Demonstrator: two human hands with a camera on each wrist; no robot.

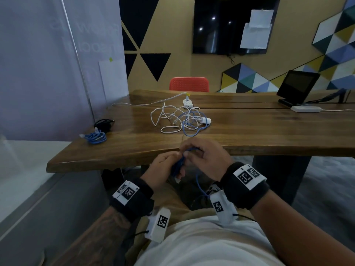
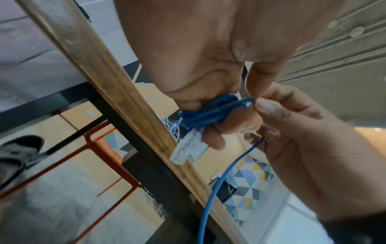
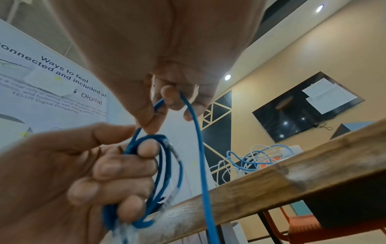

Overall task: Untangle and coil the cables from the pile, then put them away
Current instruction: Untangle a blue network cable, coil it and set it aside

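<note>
A wooden table fronts a yellow, triangle-patterned wall. Left to right: coiled blue cable, tangled pile, tablet. At its near edge, left hand grips a blue coil; right hand pinches its loose end.

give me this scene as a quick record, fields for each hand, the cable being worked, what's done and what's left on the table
left hand: left hand grips the gathered loops of the blue cable
right hand: right hand pinches the cable's free run, feeding another loop
cable in work: partly coiled, clear plug sticking out of the bundle, loose tail hanging below the table edge
done: coiled blue cable and black cable at the left end of the wooden table
left: tangled pile of white and light blue cables
also on table: power strip
</note>
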